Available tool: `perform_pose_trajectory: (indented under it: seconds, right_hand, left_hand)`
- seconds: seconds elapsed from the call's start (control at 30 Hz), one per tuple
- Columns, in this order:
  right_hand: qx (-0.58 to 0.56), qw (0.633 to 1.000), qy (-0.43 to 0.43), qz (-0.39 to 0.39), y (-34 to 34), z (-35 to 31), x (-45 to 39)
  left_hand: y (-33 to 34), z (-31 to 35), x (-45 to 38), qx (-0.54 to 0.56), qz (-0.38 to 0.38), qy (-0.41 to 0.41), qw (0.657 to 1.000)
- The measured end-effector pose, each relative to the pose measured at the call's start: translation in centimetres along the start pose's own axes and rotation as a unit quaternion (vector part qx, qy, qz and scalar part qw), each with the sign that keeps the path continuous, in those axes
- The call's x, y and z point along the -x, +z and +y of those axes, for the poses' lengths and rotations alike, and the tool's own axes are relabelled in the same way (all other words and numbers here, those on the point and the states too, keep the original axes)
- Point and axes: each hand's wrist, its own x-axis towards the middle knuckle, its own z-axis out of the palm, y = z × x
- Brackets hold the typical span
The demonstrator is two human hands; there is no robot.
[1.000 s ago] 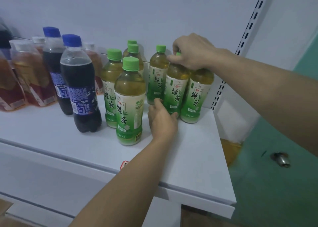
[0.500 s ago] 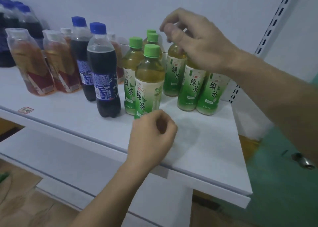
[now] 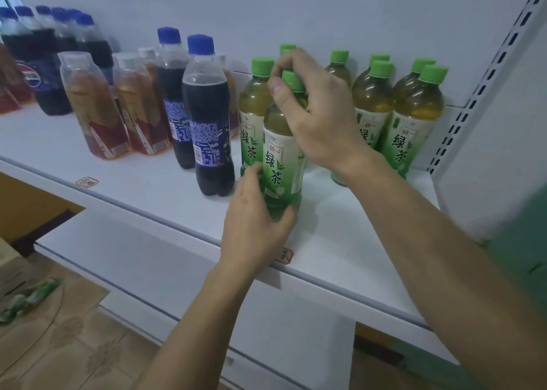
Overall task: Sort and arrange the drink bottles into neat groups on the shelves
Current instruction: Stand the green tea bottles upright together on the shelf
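Head view. The front green tea bottle (image 3: pixel 281 165) stands upright near the front of the shelf (image 3: pixel 154 182), just right of the front cola bottle (image 3: pixel 208 123). The left hand (image 3: pixel 254 227) wraps its base, fingers curled round the left side and thumb pressed on the lower right. The right hand (image 3: pixel 319 117) closes over the shoulder and neck, thumb and fingers bent round the green cap.

Handling, as a judgement: the bottle looks full, so moderately heavy; the plastic wall is stiff enough for a firm grip, and the label film may be slippery. Hold low on the body and at the neck, as here.

Obstructions: a second green tea bottle (image 3: pixel 254 108) stands just behind it, apparently touching. The right-hand tea group (image 3: pixel 414 117) stands further right against the upright. Iced tea bottles (image 3: pixel 94 108) and more cola fill the left. A careless slide could tip a neighbour.
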Motion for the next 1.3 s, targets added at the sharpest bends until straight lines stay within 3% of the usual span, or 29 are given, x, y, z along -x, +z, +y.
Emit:
perform_pose_trajectory:
  seconds: [0.17,0.3,0.47,0.93,1.13,1.3]
  right_hand:
    - [0.114,0.978,0.009,-0.176,-4.4,0.9,-3.5]
    - [0.185,0.96,0.009,-0.212,-6.4,2.5,-7.1]
    - [0.272,0.922,0.003,-0.274,-6.2,4.6,-9.8]
    - [0.319,0.89,0.008,-0.325,-5.5,8.7,-11.8]
    - [0.251,0.929,-0.043,-0.269,-3.8,6.9,-13.7]
    - [0.287,0.892,-0.048,-0.344,-0.3,5.6,-14.5]
  left_hand:
    - [1.3,1.7,-1.4,0.066,-0.029,-0.01,0.997]
    - [4.1,3.4,-4.3,0.095,-0.019,-0.014,0.995]
    - [7.1,4.4,-8.3,0.051,-0.005,-0.04,0.998]
    - [10.1,3.1,-10.3,0.044,0.006,-0.07,0.997]
    - [8.9,3.9,-9.5,0.049,0.059,-0.038,0.996]
    - [7.7,4.4,-8.4,0.059,0.04,-0.025,0.997]
